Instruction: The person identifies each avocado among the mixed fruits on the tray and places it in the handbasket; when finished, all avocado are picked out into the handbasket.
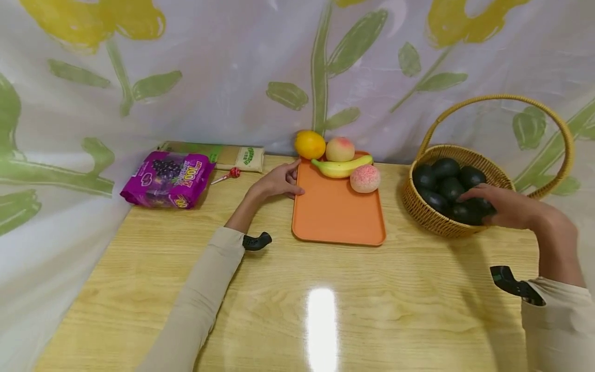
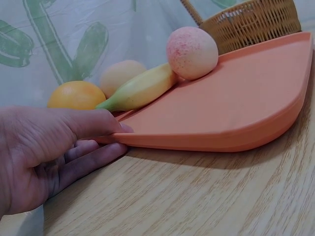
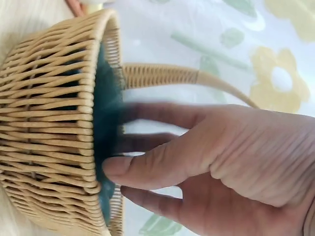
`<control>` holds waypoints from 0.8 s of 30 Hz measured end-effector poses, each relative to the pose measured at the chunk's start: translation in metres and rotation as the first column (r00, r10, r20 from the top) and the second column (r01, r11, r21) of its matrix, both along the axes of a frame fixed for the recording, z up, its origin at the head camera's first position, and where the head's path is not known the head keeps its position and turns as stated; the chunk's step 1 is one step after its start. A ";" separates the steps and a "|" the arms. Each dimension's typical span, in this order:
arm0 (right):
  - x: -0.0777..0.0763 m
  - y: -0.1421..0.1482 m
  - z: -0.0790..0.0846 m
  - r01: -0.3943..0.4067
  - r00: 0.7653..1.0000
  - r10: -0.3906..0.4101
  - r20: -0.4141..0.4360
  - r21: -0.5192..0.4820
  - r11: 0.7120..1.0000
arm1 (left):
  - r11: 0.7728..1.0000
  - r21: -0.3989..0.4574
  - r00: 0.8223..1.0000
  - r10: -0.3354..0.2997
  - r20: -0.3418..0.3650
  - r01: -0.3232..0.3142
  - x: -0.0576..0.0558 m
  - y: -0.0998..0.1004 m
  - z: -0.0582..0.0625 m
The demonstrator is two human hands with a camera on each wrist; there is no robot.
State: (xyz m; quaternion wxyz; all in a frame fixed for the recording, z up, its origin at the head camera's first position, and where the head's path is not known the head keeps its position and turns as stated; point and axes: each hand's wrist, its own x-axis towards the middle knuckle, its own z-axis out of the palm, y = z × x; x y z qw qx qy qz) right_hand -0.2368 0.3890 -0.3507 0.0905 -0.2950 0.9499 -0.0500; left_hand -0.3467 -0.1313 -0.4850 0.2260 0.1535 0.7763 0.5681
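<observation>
An orange tray lies on the wooden table. My left hand pinches its left edge, the thumb over the rim and fingers below. At the tray's back part are a banana, a pink speckled peach, a paler peach and an orange-yellow round fruit. My right hand reaches over the rim of a wicker basket holding several dark avocados. Its fingers look extended and blurred at the avocados in the right wrist view; their tips are partly hidden.
A purple grape-printed bag lies at the back left, beside a red lollipop and a flat brown-green packet. The basket's tall handle arches above it. A flower-patterned curtain hangs behind the table.
</observation>
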 end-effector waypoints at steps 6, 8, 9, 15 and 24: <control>-0.005 -0.003 0.000 0.032 0.993 -0.038 0.112 0.060 0.998 | 1.000 -0.014 1.000 0.009 0.011 -0.009 0.001 -0.001 0.000; -0.005 -0.005 0.000 0.041 0.991 -0.048 0.129 0.056 0.998 | 1.000 -0.011 1.000 0.013 0.003 -0.013 0.001 -0.002 0.001; -0.005 -0.005 0.000 0.047 0.989 -0.054 0.136 0.055 0.997 | 1.000 -0.008 1.000 0.010 -0.001 -0.010 0.001 -0.002 0.000; -0.002 -0.007 0.000 0.083 0.974 -0.094 0.206 0.058 0.995 | 1.000 -0.001 1.000 0.004 -0.001 -0.004 0.003 -0.001 -0.002; -0.003 -0.015 -0.001 0.102 0.965 -0.114 0.236 0.063 0.993 | 1.000 0.005 1.000 0.002 0.007 -0.002 0.005 0.001 -0.006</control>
